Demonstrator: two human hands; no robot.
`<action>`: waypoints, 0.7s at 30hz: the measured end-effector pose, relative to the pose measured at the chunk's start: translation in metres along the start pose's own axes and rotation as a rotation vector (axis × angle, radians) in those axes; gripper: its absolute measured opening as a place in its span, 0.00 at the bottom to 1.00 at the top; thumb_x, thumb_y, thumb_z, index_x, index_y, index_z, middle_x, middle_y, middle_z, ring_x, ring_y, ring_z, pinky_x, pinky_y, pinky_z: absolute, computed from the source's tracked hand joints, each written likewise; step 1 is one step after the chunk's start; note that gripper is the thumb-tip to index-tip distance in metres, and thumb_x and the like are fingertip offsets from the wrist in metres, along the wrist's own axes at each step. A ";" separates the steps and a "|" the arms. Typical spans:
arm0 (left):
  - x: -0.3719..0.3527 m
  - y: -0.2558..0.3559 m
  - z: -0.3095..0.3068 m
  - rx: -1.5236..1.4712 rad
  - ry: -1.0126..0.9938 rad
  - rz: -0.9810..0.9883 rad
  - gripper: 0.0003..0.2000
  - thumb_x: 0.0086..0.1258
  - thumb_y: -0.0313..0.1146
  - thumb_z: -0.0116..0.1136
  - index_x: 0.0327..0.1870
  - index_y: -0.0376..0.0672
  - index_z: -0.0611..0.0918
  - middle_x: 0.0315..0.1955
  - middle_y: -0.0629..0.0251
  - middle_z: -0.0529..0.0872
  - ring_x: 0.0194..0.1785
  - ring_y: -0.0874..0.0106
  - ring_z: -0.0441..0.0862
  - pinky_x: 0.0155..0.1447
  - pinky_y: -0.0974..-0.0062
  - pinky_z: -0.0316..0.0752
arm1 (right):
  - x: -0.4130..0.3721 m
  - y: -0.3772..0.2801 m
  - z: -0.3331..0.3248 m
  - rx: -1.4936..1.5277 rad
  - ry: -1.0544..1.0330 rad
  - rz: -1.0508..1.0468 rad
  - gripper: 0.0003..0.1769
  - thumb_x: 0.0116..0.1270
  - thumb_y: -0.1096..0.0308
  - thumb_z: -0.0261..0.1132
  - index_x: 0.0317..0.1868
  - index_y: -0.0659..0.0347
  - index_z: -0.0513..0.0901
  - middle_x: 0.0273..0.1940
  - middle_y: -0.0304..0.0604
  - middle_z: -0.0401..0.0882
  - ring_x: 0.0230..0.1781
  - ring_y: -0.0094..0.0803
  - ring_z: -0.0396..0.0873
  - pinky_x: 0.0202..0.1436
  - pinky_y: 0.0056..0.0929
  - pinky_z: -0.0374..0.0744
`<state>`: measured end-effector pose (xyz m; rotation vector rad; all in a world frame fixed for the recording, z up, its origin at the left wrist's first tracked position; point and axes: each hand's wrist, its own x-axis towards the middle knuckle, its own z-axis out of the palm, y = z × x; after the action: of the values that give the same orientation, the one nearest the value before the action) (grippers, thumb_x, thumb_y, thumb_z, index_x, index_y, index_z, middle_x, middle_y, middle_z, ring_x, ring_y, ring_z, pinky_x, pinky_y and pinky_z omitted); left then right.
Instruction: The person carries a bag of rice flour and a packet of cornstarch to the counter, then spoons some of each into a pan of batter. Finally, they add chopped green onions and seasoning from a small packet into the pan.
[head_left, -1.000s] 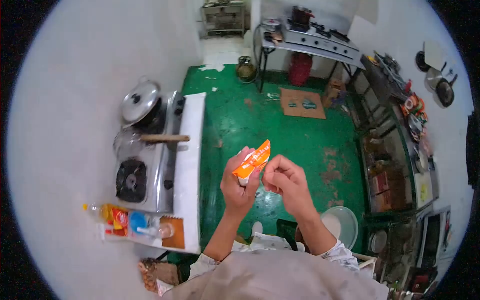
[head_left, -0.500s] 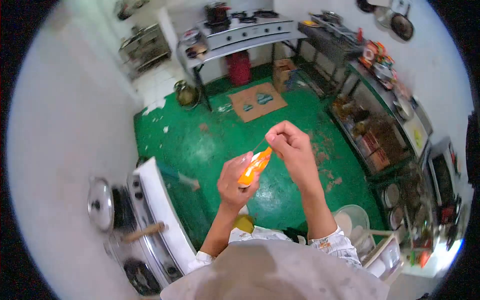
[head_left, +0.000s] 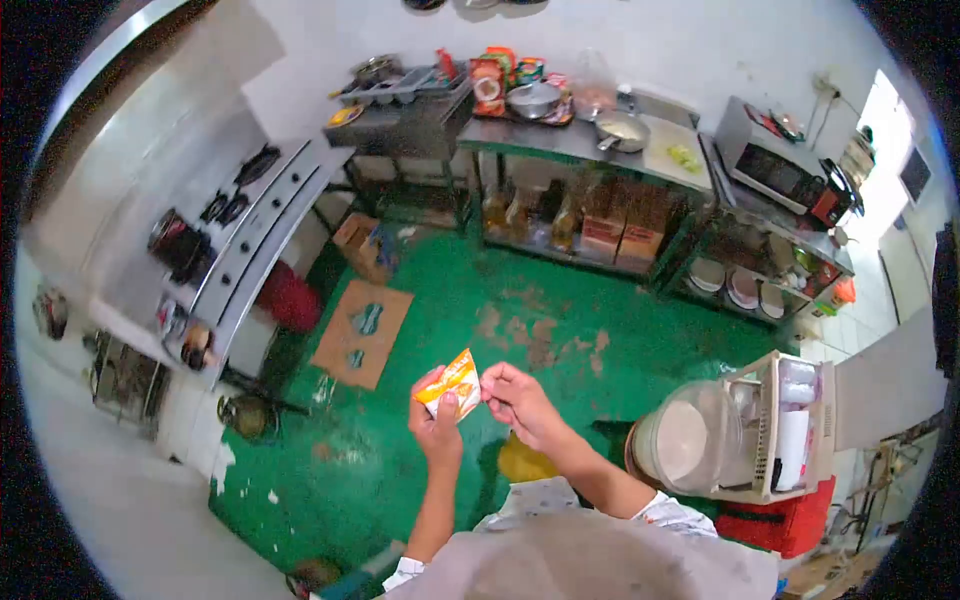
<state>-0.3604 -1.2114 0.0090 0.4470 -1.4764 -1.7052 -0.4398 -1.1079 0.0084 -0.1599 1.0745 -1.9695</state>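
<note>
At far left, the stove (head_left: pixel 255 240) stood along the wall, with a cardboard sheet (head_left: pixel 385 345) on the green floor (head_left: pixel 470 300) to its right. At centre, your left hand (head_left: pixel 437 425) gripped the orange-and-white packet (head_left: pixel 455 388), thumb across its front, holding it tilted above the floor. Just right of this, your right hand (head_left: pixel 520 408) had its fingers curled, tips at the packet's edge; whether they pinched it, you could not tell. The step in hand appeared to be working at that edge; the next move called for a steady left hold and sure fingertip purchase. Farther right, a clear tub (head_left: pixel 725 435) stood beside a cream rack (head_left: pixel 762 438).
</note>
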 end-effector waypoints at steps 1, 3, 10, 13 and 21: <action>0.019 -0.013 0.013 -0.015 -0.022 0.009 0.14 0.64 0.29 0.56 0.49 0.34 0.75 0.50 0.58 0.77 0.52 0.70 0.75 0.59 0.71 0.70 | 0.016 -0.006 -0.010 0.068 0.041 -0.034 0.05 0.67 0.64 0.60 0.36 0.54 0.74 0.30 0.31 0.74 0.25 0.15 0.67 0.22 0.11 0.62; 0.054 -0.035 0.035 -0.027 -0.059 -0.009 0.14 0.64 0.28 0.55 0.50 0.34 0.75 0.50 0.58 0.77 0.52 0.71 0.75 0.58 0.72 0.70 | 0.045 -0.019 -0.025 0.120 0.065 -0.078 0.05 0.67 0.64 0.60 0.37 0.54 0.74 0.32 0.31 0.74 0.28 0.17 0.68 0.26 0.14 0.64; 0.189 -0.084 0.158 -0.106 -0.148 -0.117 0.13 0.66 0.28 0.53 0.49 0.35 0.75 0.48 0.61 0.77 0.51 0.72 0.75 0.56 0.74 0.71 | 0.144 -0.119 -0.070 0.346 0.185 -0.234 0.03 0.68 0.68 0.58 0.38 0.57 0.74 0.37 0.36 0.74 0.37 0.24 0.72 0.40 0.24 0.71; 0.238 -0.083 0.212 -0.118 -0.225 -0.096 0.13 0.66 0.30 0.52 0.49 0.35 0.75 0.47 0.61 0.77 0.50 0.73 0.75 0.55 0.75 0.72 | 0.175 -0.158 -0.084 0.376 0.270 -0.234 0.03 0.68 0.68 0.59 0.38 0.58 0.74 0.37 0.39 0.74 0.37 0.26 0.72 0.42 0.26 0.73; 0.369 -0.160 0.345 -0.251 -0.507 -0.265 0.16 0.65 0.34 0.53 0.49 0.35 0.75 0.47 0.61 0.78 0.48 0.73 0.76 0.53 0.75 0.73 | 0.275 -0.245 -0.196 -0.043 0.422 -0.391 0.07 0.63 0.67 0.64 0.36 0.61 0.78 0.33 0.35 0.77 0.32 0.21 0.73 0.37 0.21 0.74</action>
<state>-0.8860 -1.2726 0.0338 0.0734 -1.5654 -2.3040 -0.8569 -1.1254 -0.0073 0.0307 1.4407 -2.3993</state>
